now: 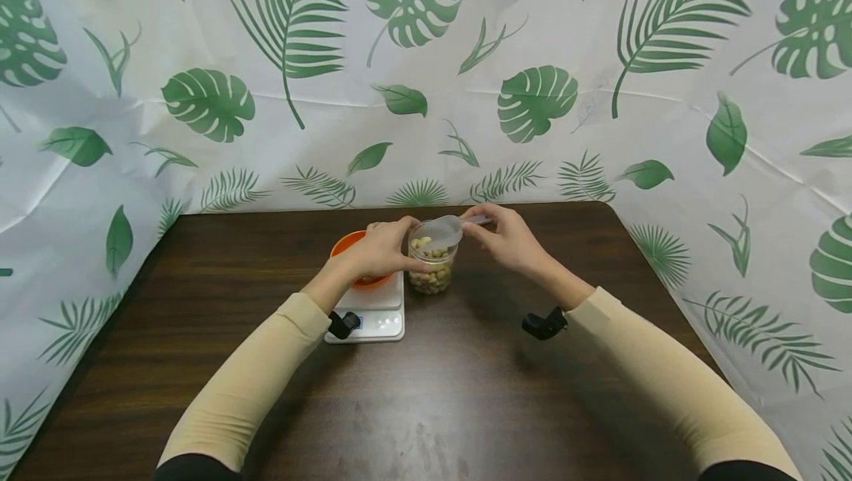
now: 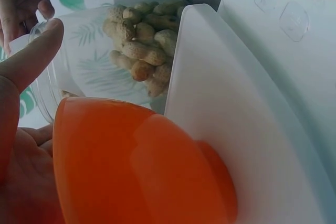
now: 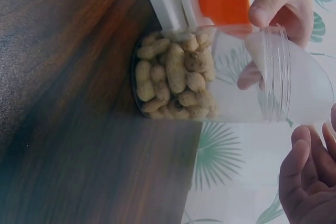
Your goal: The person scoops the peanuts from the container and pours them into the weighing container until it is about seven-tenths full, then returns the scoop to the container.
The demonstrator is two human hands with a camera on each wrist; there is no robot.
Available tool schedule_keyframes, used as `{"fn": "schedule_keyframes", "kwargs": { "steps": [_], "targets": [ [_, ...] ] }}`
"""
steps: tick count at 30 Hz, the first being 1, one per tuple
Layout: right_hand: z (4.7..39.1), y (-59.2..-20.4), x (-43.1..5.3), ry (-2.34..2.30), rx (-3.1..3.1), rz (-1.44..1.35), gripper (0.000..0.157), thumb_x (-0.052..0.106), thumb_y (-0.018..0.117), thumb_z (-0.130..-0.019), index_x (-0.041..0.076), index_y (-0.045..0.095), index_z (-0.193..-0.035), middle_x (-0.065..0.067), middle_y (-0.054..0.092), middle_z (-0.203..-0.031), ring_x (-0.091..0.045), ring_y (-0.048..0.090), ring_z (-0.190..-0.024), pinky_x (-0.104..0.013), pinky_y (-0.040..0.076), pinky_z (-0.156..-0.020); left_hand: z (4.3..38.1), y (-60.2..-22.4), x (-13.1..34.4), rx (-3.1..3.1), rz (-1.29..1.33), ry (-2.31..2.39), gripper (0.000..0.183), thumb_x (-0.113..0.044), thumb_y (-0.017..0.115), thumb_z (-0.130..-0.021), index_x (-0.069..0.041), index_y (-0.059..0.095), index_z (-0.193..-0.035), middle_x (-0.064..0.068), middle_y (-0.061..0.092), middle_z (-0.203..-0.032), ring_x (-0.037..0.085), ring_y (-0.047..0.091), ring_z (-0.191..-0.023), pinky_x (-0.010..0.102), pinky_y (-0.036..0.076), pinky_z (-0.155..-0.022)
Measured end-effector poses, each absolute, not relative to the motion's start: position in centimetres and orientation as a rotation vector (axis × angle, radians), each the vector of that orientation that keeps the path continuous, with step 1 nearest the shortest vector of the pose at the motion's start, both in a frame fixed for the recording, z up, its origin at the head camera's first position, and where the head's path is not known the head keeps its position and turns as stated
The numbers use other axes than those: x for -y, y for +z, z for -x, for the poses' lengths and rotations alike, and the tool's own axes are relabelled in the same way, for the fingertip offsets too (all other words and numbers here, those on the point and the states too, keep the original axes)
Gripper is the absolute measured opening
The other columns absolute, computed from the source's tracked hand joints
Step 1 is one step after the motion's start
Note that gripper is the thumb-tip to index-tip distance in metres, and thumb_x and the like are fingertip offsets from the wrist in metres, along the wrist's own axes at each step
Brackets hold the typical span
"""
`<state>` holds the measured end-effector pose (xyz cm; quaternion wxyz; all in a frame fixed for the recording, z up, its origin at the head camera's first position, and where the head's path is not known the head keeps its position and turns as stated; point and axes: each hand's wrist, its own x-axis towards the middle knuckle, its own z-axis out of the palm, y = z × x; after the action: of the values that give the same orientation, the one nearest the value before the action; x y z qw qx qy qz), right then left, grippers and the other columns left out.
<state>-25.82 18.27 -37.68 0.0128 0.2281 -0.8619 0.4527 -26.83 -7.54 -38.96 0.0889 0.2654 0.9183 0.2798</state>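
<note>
A clear jar [image 1: 426, 257] of unshelled peanuts [image 3: 178, 74] stands upright on the table, partly filled. My left hand [image 1: 381, 250] grips it near the rim, thumb on the near side and fingers behind. With its fingertips my right hand [image 1: 511, 244] pinches the handle of a translucent white scoop [image 1: 444, 230]. The scoop's bowl is tilted at the jar's mouth, partly inside it, as the right wrist view shows. Just left of the jar, an orange bowl [image 2: 131, 156] sits on a white kitchen scale [image 1: 382, 324], partly hidden under my left hand and wrist.
The dark wooden table [image 1: 452, 399] carries all these things near its far edge. Behind and beside it hangs a white sheet [image 1: 459, 118] printed with green leaves. A black camera is strapped to each wrist.
</note>
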Motion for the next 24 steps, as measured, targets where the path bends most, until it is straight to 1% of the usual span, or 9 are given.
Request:
{"fn": "schedule_keyframes", "kwargs": {
  "steps": [1, 3, 8, 10, 14, 17, 21, 24],
  "targets": [
    [25.8, -37.7, -18.3, 1.415, 2.684, -0.714, 0.025, 0.028, 0.060, -0.096, 0.010, 0.064, -0.113, -0.006, 0.064, -0.101, -0.022, 0.060, -0.069, -0.035, 0.053, -0.063, 26.8, -39.0, 7.5, -2.732, -0.788, 0.835, 0.080, -0.050, 0.077, -0.076, -0.009, 0.044, -0.136, 0.000, 0.060, -0.112, 0.021, 0.056, -0.106, 0.047, 0.023, -0.101],
    [25.8, -37.6, -18.5, 1.430, 2.678, -0.715, 0.026, 0.029, 0.060, -0.096, 0.009, 0.064, -0.113, -0.007, 0.064, -0.102, -0.022, 0.060, -0.070, -0.038, 0.053, -0.064, 26.8, -38.9, 7.5, -2.730, -0.784, 0.836, 0.080, -0.051, 0.077, -0.076, -0.010, 0.044, -0.136, -0.001, 0.060, -0.112, 0.020, 0.056, -0.105, 0.047, 0.022, -0.101],
    [25.8, -37.6, -19.0, 1.484, 2.659, -0.711, 0.026, 0.028, 0.061, -0.096, 0.008, 0.064, -0.112, -0.008, 0.065, -0.100, -0.023, 0.060, -0.072, -0.048, 0.052, -0.067, 26.7, -38.9, 7.3, -2.732, -0.794, 0.836, 0.079, -0.051, 0.077, -0.076, -0.010, 0.045, -0.135, -0.002, 0.060, -0.110, 0.019, 0.055, -0.104, 0.045, 0.022, -0.100],
    [25.8, -37.7, -19.2, 1.501, 2.655, -0.707, 0.026, 0.028, 0.061, -0.096, 0.008, 0.064, -0.112, -0.009, 0.066, -0.101, -0.025, 0.061, -0.075, -0.047, 0.053, -0.067, 26.7, -38.9, 7.2, -2.732, -0.802, 0.836, 0.079, -0.051, 0.078, -0.076, -0.010, 0.045, -0.134, -0.002, 0.060, -0.109, 0.018, 0.055, -0.102, 0.045, 0.022, -0.100],
    [25.7, -37.7, -19.7, 1.542, 2.660, -0.680, 0.025, 0.027, 0.060, -0.096, 0.008, 0.064, -0.112, -0.013, 0.067, -0.101, -0.035, 0.060, -0.076, -0.037, 0.053, -0.063, 26.6, -38.9, 7.1, -2.738, -0.812, 0.826, 0.079, -0.053, 0.077, -0.075, -0.010, 0.045, -0.134, -0.003, 0.060, -0.108, 0.016, 0.055, -0.101, 0.045, 0.022, -0.099],
    [25.7, -37.8, -20.0, 1.580, 2.657, -0.654, 0.026, 0.027, 0.060, -0.096, 0.007, 0.064, -0.113, -0.015, 0.067, -0.101, -0.040, 0.059, -0.076, -0.033, 0.052, -0.062, 26.5, -38.9, 7.1, -2.748, -0.821, 0.813, 0.080, -0.053, 0.077, -0.075, -0.010, 0.045, -0.135, -0.003, 0.060, -0.111, 0.016, 0.054, -0.102, 0.045, 0.023, -0.100],
    [25.7, -38.0, -20.4, 1.610, 2.650, -0.630, 0.028, 0.027, 0.059, -0.097, 0.005, 0.064, -0.114, -0.015, 0.067, -0.101, -0.032, 0.061, -0.075, -0.033, 0.052, -0.064, 26.4, -38.9, 7.1, -2.748, -0.833, 0.815, 0.082, -0.052, 0.076, -0.076, -0.009, 0.044, -0.138, -0.001, 0.058, -0.118, 0.020, 0.053, -0.107, 0.046, 0.023, -0.100],
    [25.7, -38.2, -20.5, 1.645, 2.652, -0.598, 0.030, 0.029, 0.059, -0.097, 0.005, 0.063, -0.115, -0.013, 0.067, -0.100, -0.026, 0.062, -0.079, -0.033, 0.053, -0.066, 26.2, -38.9, 7.3, -2.754, -0.835, 0.805, 0.086, -0.055, 0.075, -0.076, -0.009, 0.042, -0.141, 0.000, 0.056, -0.126, 0.023, 0.051, -0.113, 0.048, 0.023, -0.101]
  ]
}}
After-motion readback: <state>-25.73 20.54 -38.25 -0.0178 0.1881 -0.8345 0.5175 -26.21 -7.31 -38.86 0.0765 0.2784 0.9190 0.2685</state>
